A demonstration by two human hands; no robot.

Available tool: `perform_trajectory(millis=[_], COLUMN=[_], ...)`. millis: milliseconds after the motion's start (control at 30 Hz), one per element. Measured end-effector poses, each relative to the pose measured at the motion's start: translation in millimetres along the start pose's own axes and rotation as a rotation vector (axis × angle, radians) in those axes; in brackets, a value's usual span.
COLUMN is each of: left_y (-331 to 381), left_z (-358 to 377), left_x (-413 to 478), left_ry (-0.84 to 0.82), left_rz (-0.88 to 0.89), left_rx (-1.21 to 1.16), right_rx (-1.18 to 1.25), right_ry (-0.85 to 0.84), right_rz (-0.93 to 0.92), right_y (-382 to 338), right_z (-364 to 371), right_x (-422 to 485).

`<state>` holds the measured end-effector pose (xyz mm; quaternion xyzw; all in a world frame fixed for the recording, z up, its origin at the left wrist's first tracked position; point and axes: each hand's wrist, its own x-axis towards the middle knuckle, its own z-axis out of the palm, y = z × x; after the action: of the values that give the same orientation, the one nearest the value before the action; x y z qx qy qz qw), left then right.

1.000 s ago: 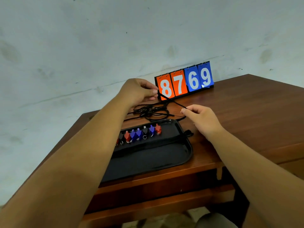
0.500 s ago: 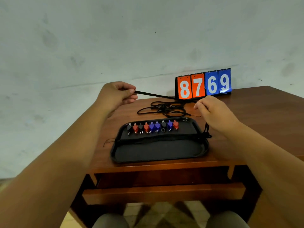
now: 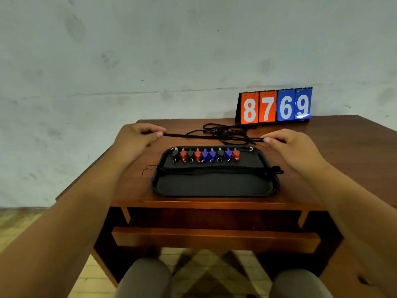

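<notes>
Over the last second the left hand point(image 3: 137, 137) and right hand point(image 3: 295, 147) draw wider apart, each pinching the black cord point(image 3: 182, 135), which now lies taut and level across mid-frame just above the tray point(image 3: 214, 194), apparently straightened ready for the clips point(image 3: 205, 154).

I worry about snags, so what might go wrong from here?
1. The cord, pinched taut between the left hand and right hand, runs across the tangled pile; pulling may drag or tighten it.
2. Lowered, the cord could knock the row of clips in the tray.
</notes>
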<state>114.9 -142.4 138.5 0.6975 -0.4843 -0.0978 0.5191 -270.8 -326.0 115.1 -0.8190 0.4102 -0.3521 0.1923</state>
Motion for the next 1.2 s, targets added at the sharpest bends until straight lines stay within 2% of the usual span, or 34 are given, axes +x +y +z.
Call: perform_trajectory(millis=[167,333,600,967,1200], left_y=[-28,-46,-71,-77,-80], left_z=[-3,3,10,14,15], left_x=[-13,-31,-42,-41,-38], left_ry=[-0.018,0.036,0.006,-0.030,0.006], left_rz=[-0.020,-0.029,-0.031,0.026,-0.032], left_rx=[-0.013,-0.050,-0.017,0.193,0.102], right_rx=[0.210,0.276,0.235,0.212,0.237], right_ry=[0.010,0.033,0.051,-0.018,-0.012], right_rz=[0.131,0.223,0.213,0.208,0.224], right_y=[16,26,34,35,38], right_z=[11,27,32,34,35], right_x=[-16,-30,-31,-33,-32])
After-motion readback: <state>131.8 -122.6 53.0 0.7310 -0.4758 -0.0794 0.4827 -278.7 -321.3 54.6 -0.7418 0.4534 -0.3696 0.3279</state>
